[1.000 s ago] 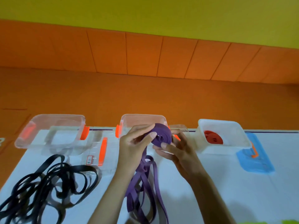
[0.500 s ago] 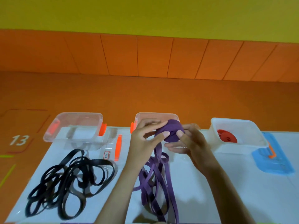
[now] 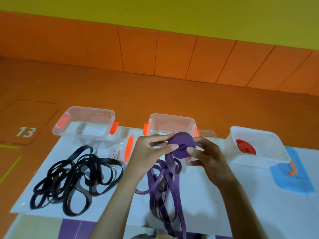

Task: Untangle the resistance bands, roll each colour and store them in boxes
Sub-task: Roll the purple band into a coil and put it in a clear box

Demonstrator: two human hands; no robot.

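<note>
Between left hand [image 3: 148, 152] and right hand [image 3: 208, 158], the purple band roll [image 3: 181, 144] is being pinched; uncoiling is probably being risked by its tangled tail [image 3: 166, 187].

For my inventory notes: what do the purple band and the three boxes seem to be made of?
The purple band: probably rubber or latex, matte; a flat strip that rolls tightly and hangs limp. The left box and middle box: clear glossy plastic; the table shows through their walls. The right box: milky white plastic, perhaps semi-translucent; rigid walls, soft sheen.
</note>
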